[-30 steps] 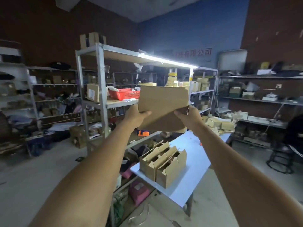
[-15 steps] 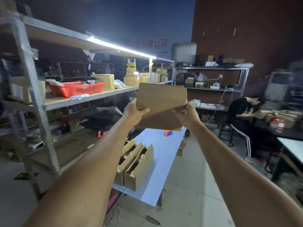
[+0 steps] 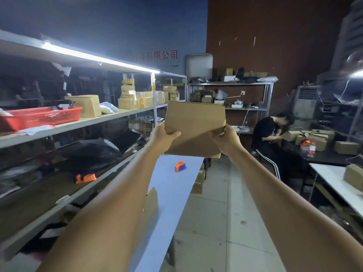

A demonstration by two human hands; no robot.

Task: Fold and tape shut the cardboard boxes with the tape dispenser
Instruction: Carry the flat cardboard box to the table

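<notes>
Holding a flat brown cardboard box (image 3: 194, 126) at frame centre.
Left hand (image 3: 163, 135) and right hand (image 3: 225, 139) grip its lower corners, fingers curled, above the white bench (image 3: 172, 185).

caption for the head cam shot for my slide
Left hand and right hand hold a flat cardboard box above the white table, where the tape dispenser lies untouched.

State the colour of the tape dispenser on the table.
The tape dispenser is orange and blue; head view.

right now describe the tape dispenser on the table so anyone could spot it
Look at the long white table in the middle. The tape dispenser sits near its far end, orange and blue. Its twin lies on the dark left shelf instead.
</notes>
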